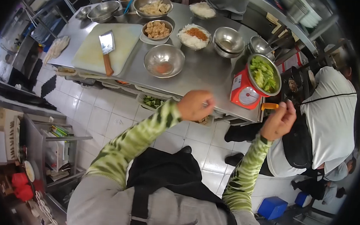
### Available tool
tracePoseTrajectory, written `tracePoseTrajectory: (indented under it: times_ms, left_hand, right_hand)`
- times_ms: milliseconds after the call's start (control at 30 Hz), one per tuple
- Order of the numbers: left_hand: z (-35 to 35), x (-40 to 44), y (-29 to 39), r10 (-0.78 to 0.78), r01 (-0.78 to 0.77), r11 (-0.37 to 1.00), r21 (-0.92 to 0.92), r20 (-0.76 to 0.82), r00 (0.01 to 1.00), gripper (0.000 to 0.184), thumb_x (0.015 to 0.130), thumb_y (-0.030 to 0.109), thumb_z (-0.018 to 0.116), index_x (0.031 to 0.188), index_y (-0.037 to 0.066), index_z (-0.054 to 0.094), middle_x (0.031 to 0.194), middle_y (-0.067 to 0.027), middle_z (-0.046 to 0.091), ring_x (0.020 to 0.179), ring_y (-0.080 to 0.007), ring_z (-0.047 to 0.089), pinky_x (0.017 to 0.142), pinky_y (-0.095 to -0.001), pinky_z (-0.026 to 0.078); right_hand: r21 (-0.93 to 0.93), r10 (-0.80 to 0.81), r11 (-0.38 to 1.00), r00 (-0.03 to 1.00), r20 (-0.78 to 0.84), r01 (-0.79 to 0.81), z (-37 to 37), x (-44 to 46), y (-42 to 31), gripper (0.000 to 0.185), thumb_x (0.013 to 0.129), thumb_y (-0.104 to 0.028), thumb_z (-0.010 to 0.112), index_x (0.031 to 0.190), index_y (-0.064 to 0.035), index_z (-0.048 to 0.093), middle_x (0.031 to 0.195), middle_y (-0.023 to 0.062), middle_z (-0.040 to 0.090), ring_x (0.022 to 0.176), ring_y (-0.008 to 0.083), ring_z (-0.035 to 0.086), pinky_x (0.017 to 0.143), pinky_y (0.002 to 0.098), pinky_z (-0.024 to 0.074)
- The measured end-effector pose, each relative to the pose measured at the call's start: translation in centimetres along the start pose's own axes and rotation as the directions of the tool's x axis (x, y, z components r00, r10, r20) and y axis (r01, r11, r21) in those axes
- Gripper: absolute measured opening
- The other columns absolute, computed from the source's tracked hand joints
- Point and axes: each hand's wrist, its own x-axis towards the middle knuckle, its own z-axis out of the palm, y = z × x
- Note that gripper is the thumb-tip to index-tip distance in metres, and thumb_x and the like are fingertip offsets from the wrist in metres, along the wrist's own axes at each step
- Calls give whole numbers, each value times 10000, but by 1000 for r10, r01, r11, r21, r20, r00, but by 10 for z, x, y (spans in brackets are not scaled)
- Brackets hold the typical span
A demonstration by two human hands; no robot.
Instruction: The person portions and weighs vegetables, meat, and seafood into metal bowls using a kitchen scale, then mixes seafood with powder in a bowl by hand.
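My left hand, blurred by motion, hangs in front of the steel table's edge with its fingers curled; what it holds, if anything, is hidden. Closest to it on the table is a steel bowl with a little reddish food at the bottom. My right hand is pinched just beside an orange handle; whether they touch is unclear. Behind it stands a red scale bearing a steel bowl of chopped green vegetables.
A cleaver lies on a cutting board. Farther back are bowls of meat pieces, of rice with orange topping and stacked steel bowls. A person in white bends close on the right.
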Motion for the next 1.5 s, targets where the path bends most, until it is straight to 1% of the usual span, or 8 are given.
tracePoseTrajectory:
  times_ms: [167,300,433,633,733,867,1000,1500]
  left_hand:
    - [-72,-189,-115,-346,344,938,43,37,937,396,773,-3,568,1164,54,571,1034,-138,589,902,-253,608,777,-353,533]
    - [-146,-334,-212,-486,491,870,-33,-213,847,270,790,-36,561,1049,24,607,962,-160,635,837,-280,658,700,-332,538]
    - [-214,-448,-256,-623,688,720,94,-350,700,194,808,-16,560,989,32,611,805,-146,645,738,-262,658,667,-335,530]
    - [-251,-544,-305,-766,745,622,-243,-389,513,125,858,14,577,979,22,606,759,-69,634,657,-184,609,642,-309,515]
    - [-266,-539,-320,-675,816,578,10,-557,484,121,826,41,584,930,2,631,849,-155,670,772,-278,653,723,-369,526]
    - [-311,-503,-371,-655,760,636,-137,-617,437,152,774,95,613,916,44,633,791,-162,655,748,-328,646,669,-378,523]
    - [-343,-507,-469,-553,782,621,-59,-740,383,214,806,150,606,992,47,619,813,-170,672,796,-365,648,726,-437,525]
    - [-387,-502,-671,-872,865,327,-380,-474,121,471,811,141,496,1255,-6,555,1194,-271,598,1154,-402,548,963,-450,455]
  right_hand:
    - [-285,387,921,701,599,-266,114,-88,17,171,909,-160,622,1014,-31,662,928,89,658,789,174,623,681,292,495]
    - [-439,-367,700,811,457,564,204,-59,102,193,878,-113,565,1039,-57,657,998,180,652,901,363,625,758,459,510]
    - [-850,19,412,930,368,328,262,6,123,263,868,-226,555,1085,-143,679,1010,181,666,991,381,626,840,452,517]
    - [-459,154,760,559,815,460,256,-50,10,233,911,-203,540,935,-32,697,741,172,668,735,360,658,690,418,519]
    - [-173,-71,591,264,962,788,229,-144,-4,517,777,-266,746,1215,-30,603,1283,236,545,1126,364,564,818,423,532]
    - [-353,72,726,446,892,590,231,-205,30,646,708,-257,854,1232,-2,575,1221,163,554,975,207,588,804,320,504]
    - [-300,457,889,686,566,-346,253,-257,35,164,896,-133,677,980,-12,604,945,77,632,859,154,601,797,308,503]
    - [-87,-88,951,531,843,296,557,-470,-128,358,867,-185,707,1103,-8,505,1017,46,554,911,127,517,789,249,432]
